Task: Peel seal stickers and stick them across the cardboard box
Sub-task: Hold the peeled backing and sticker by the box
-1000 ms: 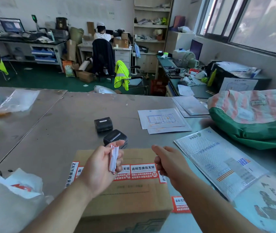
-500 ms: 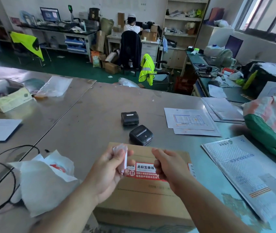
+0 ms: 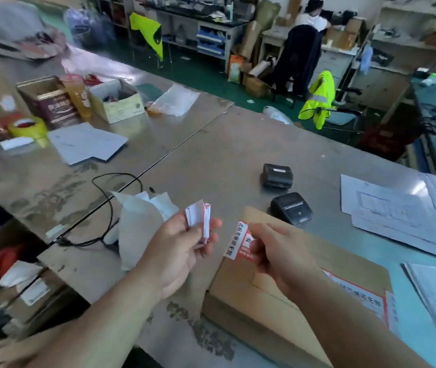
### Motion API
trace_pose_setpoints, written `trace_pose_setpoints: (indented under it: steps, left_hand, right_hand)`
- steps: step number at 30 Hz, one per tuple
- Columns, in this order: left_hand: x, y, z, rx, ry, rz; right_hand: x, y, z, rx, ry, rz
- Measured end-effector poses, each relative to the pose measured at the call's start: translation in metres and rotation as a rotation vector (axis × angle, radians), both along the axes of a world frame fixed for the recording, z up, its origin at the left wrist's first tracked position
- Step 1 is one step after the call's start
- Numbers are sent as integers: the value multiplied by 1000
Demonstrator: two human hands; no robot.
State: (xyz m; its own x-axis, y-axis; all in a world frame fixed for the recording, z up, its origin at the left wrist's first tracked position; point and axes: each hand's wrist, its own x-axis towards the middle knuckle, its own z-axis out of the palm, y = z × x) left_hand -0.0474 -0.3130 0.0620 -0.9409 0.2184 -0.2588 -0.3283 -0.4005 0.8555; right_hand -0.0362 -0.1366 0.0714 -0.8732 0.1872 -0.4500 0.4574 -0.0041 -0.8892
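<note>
now the left hand (image 3: 182, 251) is raised above the grey table (image 3: 211, 144), just left of the cardboard box (image 3: 240, 296). its thumb and fingers are curled around a folded bundle of sticker paper (image 3: 198, 217), white with red edges, which stands up out of the grip. the right hand (image 3: 280, 253) is over the near left part of the box top, with the fingers bent inward. its fingertips lie at a red and white seal sticker (image 3: 238, 241), which sits on the left edge of the box and bends down over the side. i cannot tell if the right hand pinches this sticker or only touches it, because the picture is blurred there. a second sticker (image 3: 357, 297) of the same kind lies across the box top nearer to the right side and folds over the right edge. the box lies flat on the table, closed, and the right forearm passes over it. just behind the box stands a small black printer (image 3: 291, 208), and another black printer (image 3: 277, 176) is a little farther back, apart from the first. to the right of them, printed papers (image 3: 392, 208) are spread on the table. left of the left hand is a crumpled white sheet (image 3: 142, 224), and a black cable (image 3: 110, 208) makes a loop beside it.
</note>
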Motion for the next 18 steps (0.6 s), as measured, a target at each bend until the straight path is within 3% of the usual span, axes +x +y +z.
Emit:
trace_pose_setpoints:
  steps: [8,11,18]
  left_hand:
    - [50,-189,-17,35,-24,601]
    - [76,-254,-45,29,-198,838]
    - [120,-332,-134,149,-601,1089]
  right_hand:
    - [-22,-175,-5,37,4,543]
    - [-20,-244,-16,74,-15,692]
    - [-18,-351,-77,93,-284,846]
